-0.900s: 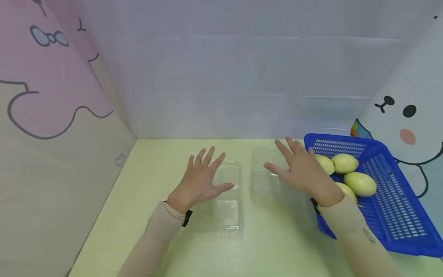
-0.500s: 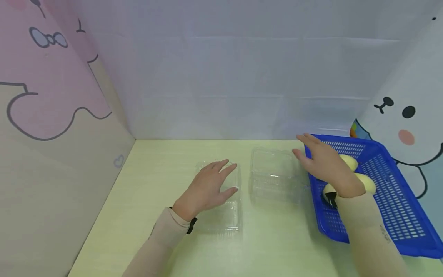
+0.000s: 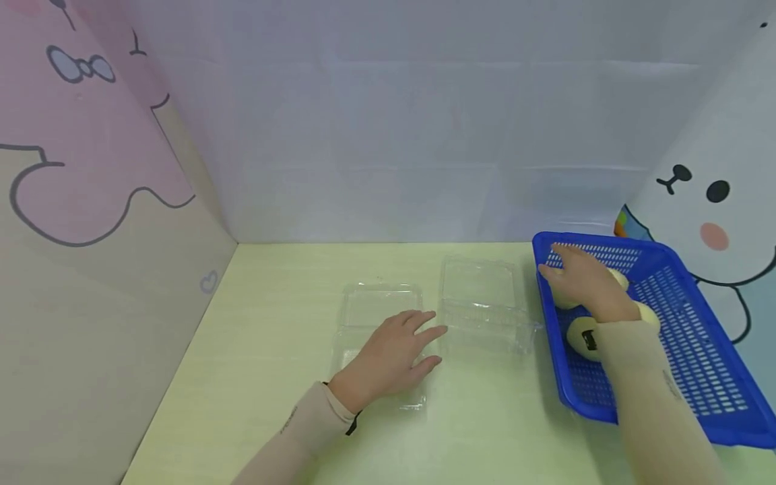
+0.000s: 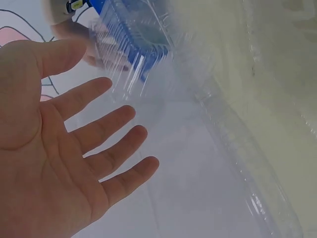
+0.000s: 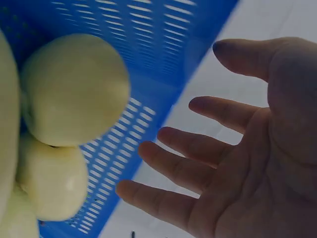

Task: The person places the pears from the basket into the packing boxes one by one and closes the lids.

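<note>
My right hand (image 3: pixel 587 279) reaches over the far left part of a blue plastic basket (image 3: pixel 562 384), above several pale yellow oval fruits (image 3: pixel 578 330). In the right wrist view its fingers are spread, with nothing between them, beside a round fruit (image 5: pixel 77 89). My left hand (image 3: pixel 388 353) hovers over the near half of a clear plastic clamshell box (image 3: pixel 382 303), fingers apart and palm bare in the left wrist view. A second clear clamshell box (image 3: pixel 479 283) stands with its lid up, between that hand and the basket. Some fruit is hidden under my right hand and forearm.
The pale yellow table (image 3: pixel 254 350) ends at a whitish cloth wall (image 3: pixel 388 135) behind the boxes. Printed cartoon panels stand on the left (image 3: pixel 91 303) and right, the right one close to the basket.
My right hand has moved right from above the second box to over the fruits in the basket. My left hand has shifted right and nearer over the first box.
</note>
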Demonstrator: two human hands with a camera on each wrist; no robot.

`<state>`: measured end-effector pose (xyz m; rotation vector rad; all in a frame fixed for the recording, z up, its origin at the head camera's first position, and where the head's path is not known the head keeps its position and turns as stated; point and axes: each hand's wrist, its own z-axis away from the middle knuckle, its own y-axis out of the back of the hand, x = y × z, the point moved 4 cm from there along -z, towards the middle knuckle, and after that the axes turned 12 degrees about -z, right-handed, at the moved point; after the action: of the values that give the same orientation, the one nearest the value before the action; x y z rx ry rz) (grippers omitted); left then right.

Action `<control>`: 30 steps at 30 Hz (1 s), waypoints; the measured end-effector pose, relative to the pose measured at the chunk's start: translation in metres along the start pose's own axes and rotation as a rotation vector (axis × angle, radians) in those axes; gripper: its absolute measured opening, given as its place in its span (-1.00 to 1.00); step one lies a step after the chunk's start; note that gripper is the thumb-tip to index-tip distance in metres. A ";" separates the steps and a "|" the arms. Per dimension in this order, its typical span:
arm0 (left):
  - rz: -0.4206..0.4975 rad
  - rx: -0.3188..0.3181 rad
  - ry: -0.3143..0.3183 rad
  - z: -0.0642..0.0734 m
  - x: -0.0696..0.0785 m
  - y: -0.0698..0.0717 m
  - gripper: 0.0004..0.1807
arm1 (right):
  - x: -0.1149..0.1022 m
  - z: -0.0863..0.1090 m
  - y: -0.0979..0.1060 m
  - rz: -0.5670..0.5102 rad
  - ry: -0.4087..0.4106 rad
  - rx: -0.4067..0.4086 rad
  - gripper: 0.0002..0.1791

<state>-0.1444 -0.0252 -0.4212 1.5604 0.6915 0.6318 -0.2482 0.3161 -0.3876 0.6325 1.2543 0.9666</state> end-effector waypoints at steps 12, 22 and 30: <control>-0.117 -0.117 -0.097 0.005 0.029 -0.023 -0.59 | 0.036 -0.017 -0.015 -0.061 -0.053 -0.054 -0.06; -0.168 -0.090 -0.141 0.007 0.041 -0.036 -0.73 | 0.057 -0.024 -0.024 -0.042 -0.088 -0.059 -0.14; -0.212 -0.055 -0.174 0.008 0.046 -0.038 -0.78 | 0.064 -0.026 -0.022 -0.074 -0.108 -0.052 -0.12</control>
<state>-0.1105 0.0060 -0.4599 1.4488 0.6912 0.3504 -0.2669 0.3583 -0.4435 0.5857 1.1462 0.8893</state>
